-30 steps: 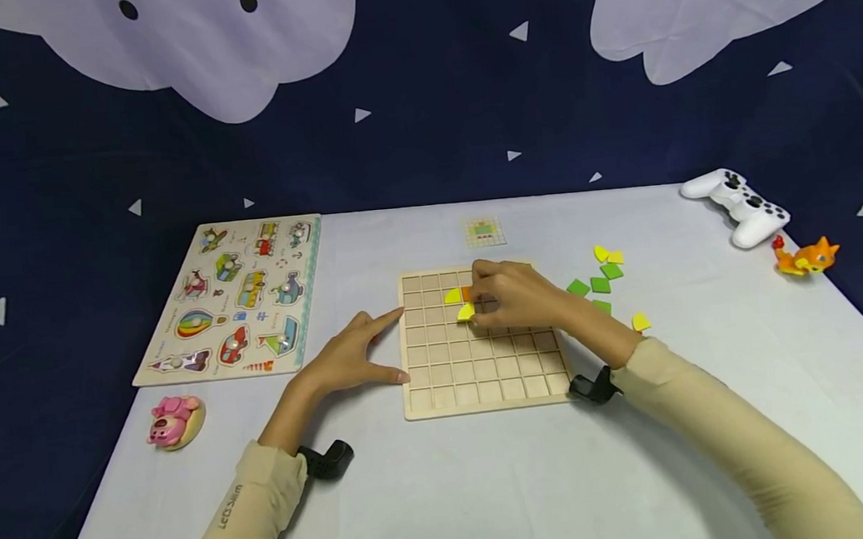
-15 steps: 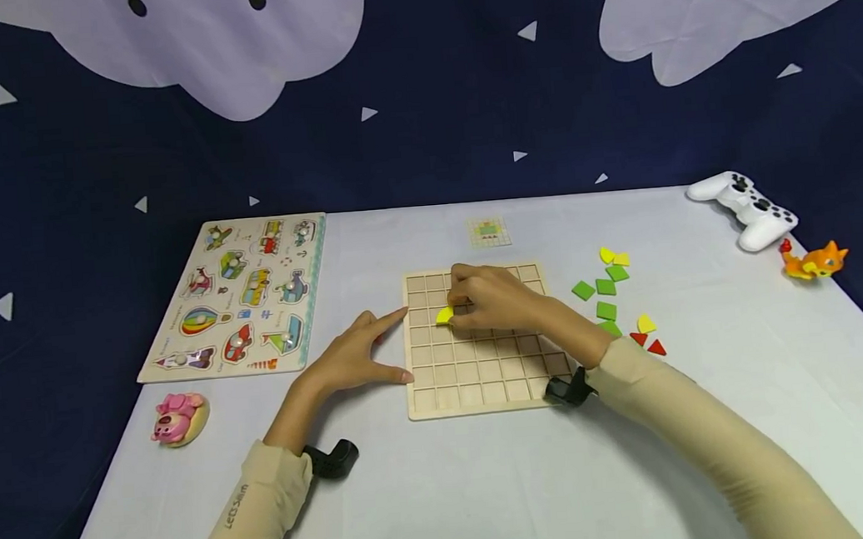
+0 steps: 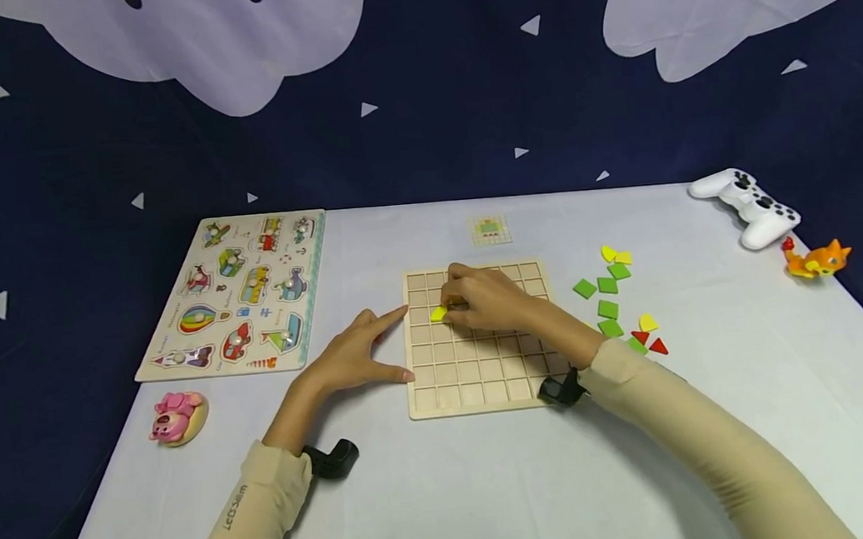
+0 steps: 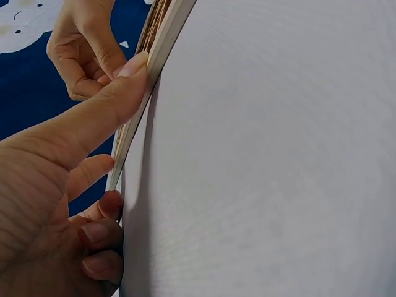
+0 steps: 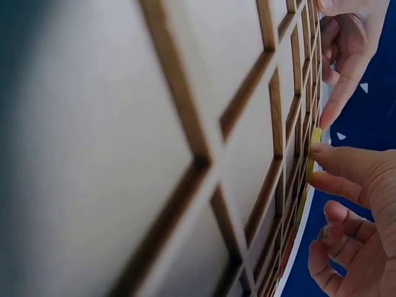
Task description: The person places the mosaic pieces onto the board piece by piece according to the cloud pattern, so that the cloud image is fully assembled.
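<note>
Right hand (image 3: 489,299) fingers pinch yellow tile (image 3: 438,312) over grid board (image 3: 484,383); left hand (image 3: 355,354), fingers straight, braces board's left edge. Seat tile flat, square to cell.

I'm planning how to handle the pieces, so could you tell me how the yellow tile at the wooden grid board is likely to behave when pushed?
The yellow tile looks thin, flat and stiff, so it probably slides, not rolls. Pinched by the right hand, it seems light. The wooden grid board has raised ribs that would likely stop it.
</note>
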A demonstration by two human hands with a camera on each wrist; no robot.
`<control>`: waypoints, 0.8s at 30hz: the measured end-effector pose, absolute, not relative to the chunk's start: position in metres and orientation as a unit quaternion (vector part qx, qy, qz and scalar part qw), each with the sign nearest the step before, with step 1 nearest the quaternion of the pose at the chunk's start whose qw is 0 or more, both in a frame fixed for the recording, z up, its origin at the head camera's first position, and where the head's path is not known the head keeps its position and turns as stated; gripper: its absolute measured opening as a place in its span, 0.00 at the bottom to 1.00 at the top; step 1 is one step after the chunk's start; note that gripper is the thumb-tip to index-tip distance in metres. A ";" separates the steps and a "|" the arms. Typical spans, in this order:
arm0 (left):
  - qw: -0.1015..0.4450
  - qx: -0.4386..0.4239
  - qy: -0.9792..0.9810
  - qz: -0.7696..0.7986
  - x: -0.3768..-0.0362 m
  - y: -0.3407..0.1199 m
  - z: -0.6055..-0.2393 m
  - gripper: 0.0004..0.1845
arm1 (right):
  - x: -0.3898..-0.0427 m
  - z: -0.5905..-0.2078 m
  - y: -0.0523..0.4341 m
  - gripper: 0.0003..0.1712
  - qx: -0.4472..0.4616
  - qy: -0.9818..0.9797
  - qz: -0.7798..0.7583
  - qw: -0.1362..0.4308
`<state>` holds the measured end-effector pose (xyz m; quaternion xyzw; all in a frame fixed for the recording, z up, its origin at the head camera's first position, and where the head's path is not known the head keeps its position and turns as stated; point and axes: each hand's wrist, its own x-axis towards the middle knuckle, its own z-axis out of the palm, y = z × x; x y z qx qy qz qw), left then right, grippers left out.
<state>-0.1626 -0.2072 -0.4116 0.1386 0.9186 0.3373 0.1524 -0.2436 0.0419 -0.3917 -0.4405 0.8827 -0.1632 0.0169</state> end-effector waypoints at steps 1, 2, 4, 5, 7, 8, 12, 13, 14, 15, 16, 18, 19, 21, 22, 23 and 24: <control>0.152 0.139 0.919 0.337 -0.162 -0.207 -0.412 0.56 | -0.243 -0.391 0.042 0.10 -0.442 0.882 -0.163 0.016; 0.151 0.139 0.919 0.337 -0.162 -0.207 -0.412 0.55 | -0.243 -0.390 0.041 0.09 -0.442 0.882 -0.162 0.015; 0.151 0.139 0.919 0.338 -0.162 -0.208 -0.412 0.55 | -0.243 -0.389 0.040 0.08 -0.441 0.883 -0.158 0.017; 0.150 0.139 0.918 0.339 -0.162 -0.208 -0.412 0.55 | -0.243 -0.389 0.039 0.07 -0.440 0.884 -0.156 0.020; 0.151 0.139 0.917 0.343 -0.162 -0.208 -0.412 0.55 | -0.243 -0.388 0.038 0.06 -0.437 0.886 -0.153 0.029; 0.151 0.138 0.917 0.343 -0.162 -0.208 -0.412 0.55 | -0.244 -0.388 0.037 0.06 -0.435 0.887 -0.150 0.034; 0.153 0.136 0.916 0.345 -0.162 -0.208 -0.411 0.55 | -0.243 -0.385 0.035 0.07 -0.434 0.889 -0.134 0.051; 0.154 0.135 0.916 0.345 -0.161 -0.209 -0.412 0.55 | -0.243 -0.384 0.034 0.07 -0.437 0.889 -0.127 0.054; 0.154 0.133 0.916 0.345 -0.161 -0.209 -0.412 0.55 | -0.243 -0.383 0.034 0.08 -0.440 0.888 -0.121 0.058; 0.154 0.133 0.916 0.346 -0.161 -0.209 -0.412 0.55 | -0.243 -0.381 0.034 0.08 -0.440 0.888 -0.116 0.061; 0.154 0.132 0.916 0.347 -0.161 -0.209 -0.412 0.55 | -0.244 -0.379 0.036 0.09 -0.442 0.888 -0.113 0.062; 0.153 0.132 0.916 0.348 -0.161 -0.209 -0.412 0.55 | -0.245 -0.375 0.041 0.11 -0.441 0.887 -0.120 0.063; 0.152 0.133 0.916 0.348 -0.161 -0.208 -0.412 0.55 | -0.245 -0.374 0.046 0.13 -0.440 0.887 -0.128 0.061; 0.152 0.134 0.915 0.348 -0.161 -0.208 -0.411 0.55 | -0.243 -0.371 0.058 0.14 -0.429 0.888 -0.153 0.057; 0.151 0.135 0.916 0.346 -0.161 -0.208 -0.411 0.55 | -0.241 -0.370 0.066 0.15 -0.424 0.889 -0.166 0.052; 0.151 0.136 0.917 0.344 -0.161 -0.208 -0.410 0.55 | -0.238 -0.369 0.074 0.15 -0.417 0.890 -0.179 0.050; 0.150 0.136 0.917 0.343 -0.161 -0.208 -0.409 0.56 | -0.236 -0.367 0.082 0.16 -0.411 0.891 -0.186 0.046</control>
